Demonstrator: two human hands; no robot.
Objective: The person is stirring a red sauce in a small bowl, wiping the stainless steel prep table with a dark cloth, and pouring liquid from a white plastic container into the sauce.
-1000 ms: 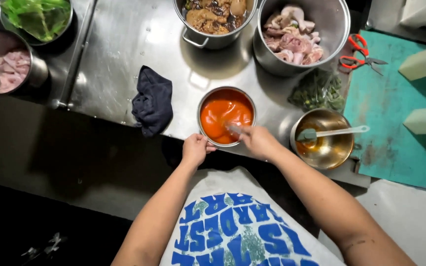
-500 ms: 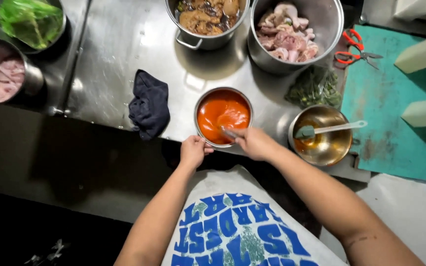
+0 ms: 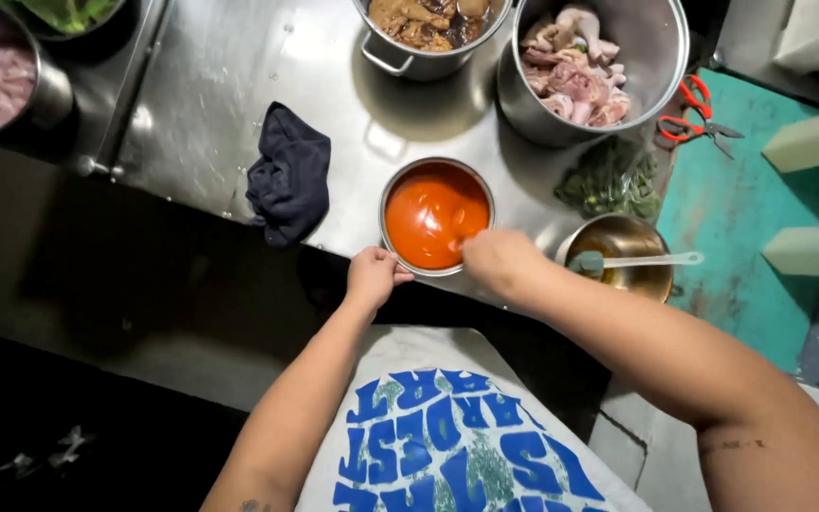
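bowl of orange sauce (image 3: 435,216) at the table's (image 3: 210,85) near edge | left hand (image 3: 374,275) pinches its rim | right hand (image 3: 499,261) closed at its right rim, what it grips hidden | dark cloth (image 3: 287,175) left of bowl | brass bowl with spoon (image 3: 623,265) right

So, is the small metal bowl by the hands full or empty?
Nearly full: the small metal bowl holds orange-red sauce almost up to its rim.

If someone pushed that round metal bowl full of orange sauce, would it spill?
Probably, if pushed fast: the round metal bowl of orange sauce looks nearly full of liquid, so it would likely slosh. It sits near the edge of the smooth steel counter, so it may slide easily. The left hand at its rim probably steadies it.
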